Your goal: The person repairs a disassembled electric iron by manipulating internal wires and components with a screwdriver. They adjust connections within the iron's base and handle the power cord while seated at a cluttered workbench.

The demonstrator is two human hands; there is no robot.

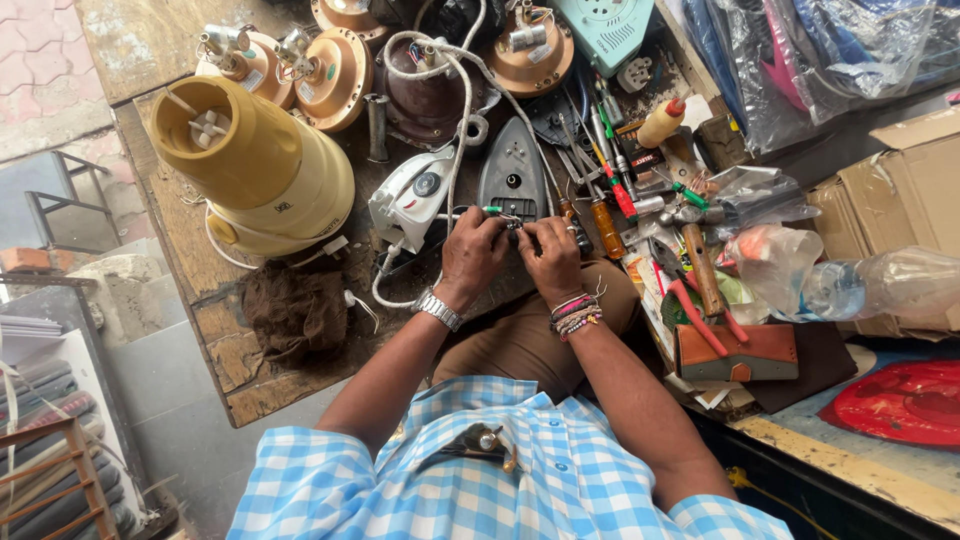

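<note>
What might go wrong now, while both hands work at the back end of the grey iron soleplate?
1. The left hand holds a green-handled screwdriver close to the right hand; a slip might jab fingers.
2. The white cord loops by the soleplate and may snag.
3. The tool pile sits close; an elbow might scatter it.

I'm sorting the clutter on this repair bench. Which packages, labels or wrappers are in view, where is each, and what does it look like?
Cardboard boxes: far right edge, brown, flaps open.
Clear plastic bags: top right, glossy, blue and pink items inside.
Small label: on the cream mixer base at left, dark rectangle.
Plastic bottle: right, lying down, clear, crumpled.
</note>
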